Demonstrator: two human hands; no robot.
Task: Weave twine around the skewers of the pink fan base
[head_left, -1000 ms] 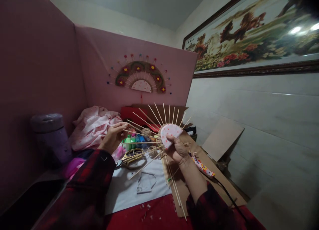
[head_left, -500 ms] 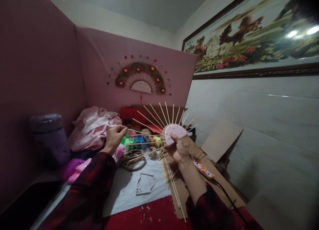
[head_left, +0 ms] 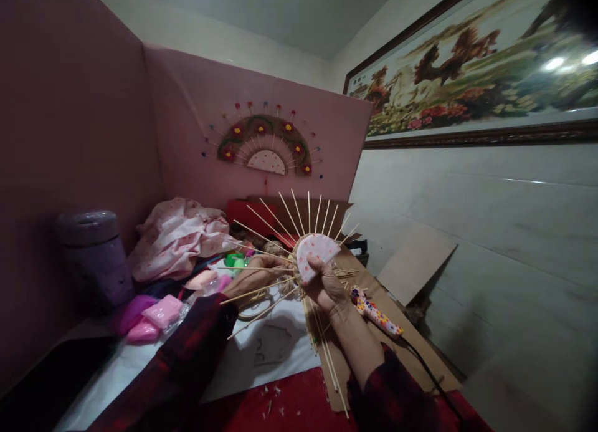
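Observation:
My right hand point(head_left: 327, 287) is wrapped round the lower edge of a half-round piece point(head_left: 317, 252) covered in white cloth with pink dots, thumb on its front. Thin wooden sticks point(head_left: 267, 218) fan out from its curved edge, and a brown band shows where they meet it. My left hand point(head_left: 261, 273) lies behind the left-hand sticks, fingers drawn together close to that edge. What its fingertips pinch is hidden.
A hot glue gun point(head_left: 378, 315) with a cord lies on cardboard point(head_left: 411, 345) beside loose sticks. Packs of pink clay point(head_left: 161, 312), a bunched cloth point(head_left: 182, 242) and a purple bottle point(head_left: 96, 257) are at left. A finished fan point(head_left: 261, 128) hangs on the pink board.
My left hand has moved right, from near the tips of the left sticks to the edge of the half-round piece. That piece has shifted slightly left and turned a little in my right hand.

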